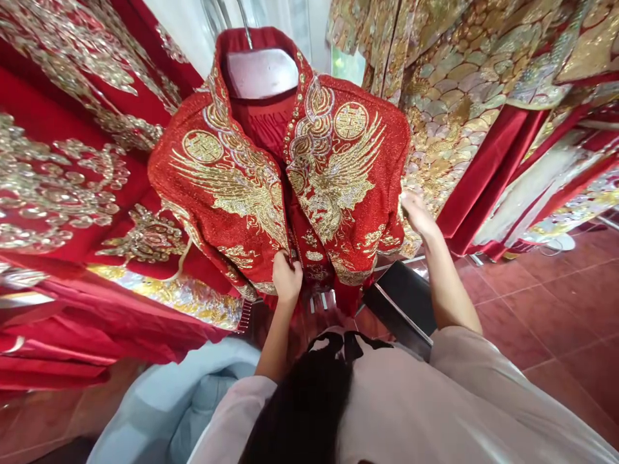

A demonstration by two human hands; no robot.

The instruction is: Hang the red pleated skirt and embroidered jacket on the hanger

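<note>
A red embroidered jacket hangs upright in front of me on a pale, wide hanger with a metal hook. Gold birds, round emblems and beaded trim decorate its chest and collar. The front falls open, showing red fabric inside. My left hand is closed on the jacket's front edge near the hem. At the jacket's other side, my right hand pinches the outer edge of the sleeve; its fingertips are partly hidden.
Red garments with silver beading crowd the left. Gold sequinned garments hang at the right, above a tiled floor. A black box stands below my right arm. Something light blue and padded lies at the lower left.
</note>
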